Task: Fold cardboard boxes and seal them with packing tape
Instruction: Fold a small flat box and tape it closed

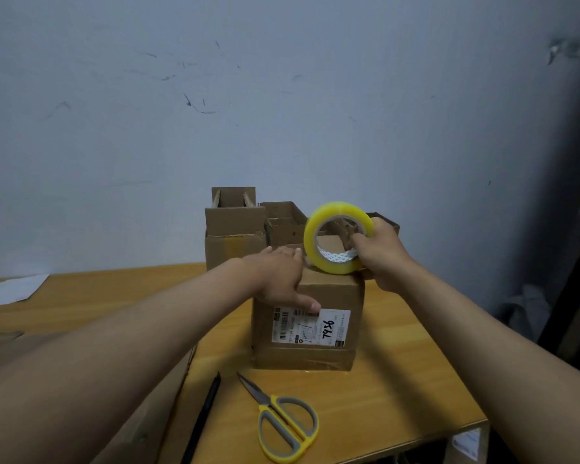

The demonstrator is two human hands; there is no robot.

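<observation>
The tape roll is gripped by the right hand, fingers curled through its core, and is held upright against the top far edge of the cardboard box. The left hand is laid flat on the box top, fingers straight, thumb pressed down onto the white shipping label, on which "9562" is handwritten upside down. The box is set on the wooden tabletop, with scissors and a black pen nearer, and open boxes behind.

Four boxes at twelve o'clock, one tape roll, one pair of scissors, one pen, one paper.
</observation>
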